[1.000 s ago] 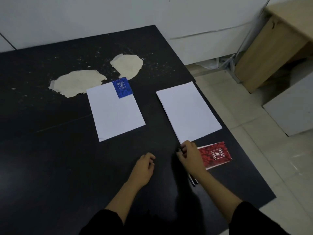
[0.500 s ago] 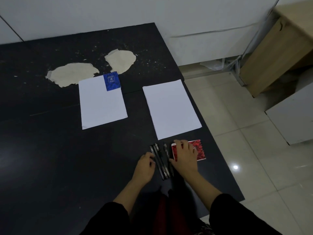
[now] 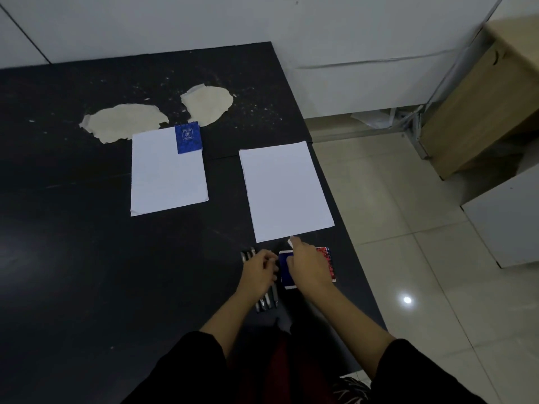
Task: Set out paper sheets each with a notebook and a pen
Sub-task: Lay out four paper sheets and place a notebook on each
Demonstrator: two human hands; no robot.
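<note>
Two white sheets lie on the black table. The left sheet carries a blue notebook on its top right corner. The right sheet has nothing on it. Just in front of it, my right hand lies over two small notebooks and grips the dark blue one. The red one shows at the hand's right side. My left hand lies across several dark pens with its fingers curled over them.
Two pale worn patches mark the tabletop behind the left sheet. The table's right edge runs close to the right sheet, with tiled floor beyond. A wooden cabinet stands at the far right.
A dark blue notebook now shows under my right hand, beside the red one. My left hand has moved from beside the pens onto them.
</note>
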